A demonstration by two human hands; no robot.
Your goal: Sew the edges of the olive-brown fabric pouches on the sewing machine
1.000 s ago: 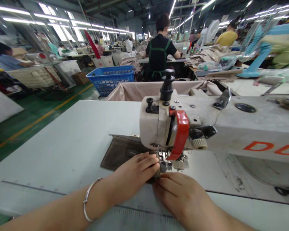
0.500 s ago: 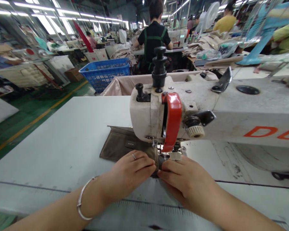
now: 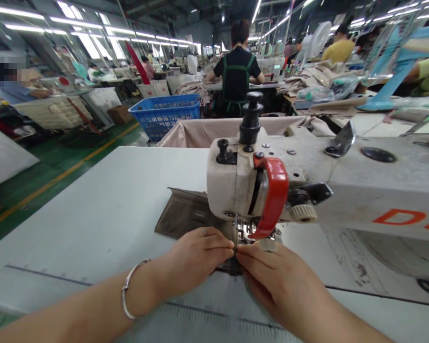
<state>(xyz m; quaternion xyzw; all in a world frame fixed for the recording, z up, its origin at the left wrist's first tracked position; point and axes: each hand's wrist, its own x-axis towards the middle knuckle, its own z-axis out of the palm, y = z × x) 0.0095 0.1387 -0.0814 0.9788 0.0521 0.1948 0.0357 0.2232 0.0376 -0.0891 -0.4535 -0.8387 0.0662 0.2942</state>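
Note:
A dark brown fabric piece with a small label lies flat on the table, its right edge by the needle area of a sewing machine. My left hand rests on its near right part, thumb and fingers pressed together at the edge. It wears a ring and a bracelet. Right beside it, my right hand has its fingers closed on the same edge, just below the presser foot. The fingertips of both hands almost meet. A red guard partly covers the needle.
The white table has ruler marks along its near side. Behind the machine stand a cloth-lined bin and a blue basket. A co-worker sits ahead, back turned. A blue fan stands at the right.
The camera view has shifted, so the machine appears further right and lower. My fingertips are closer together and nearer the presser foot. More of the fabric's near end shows below them.

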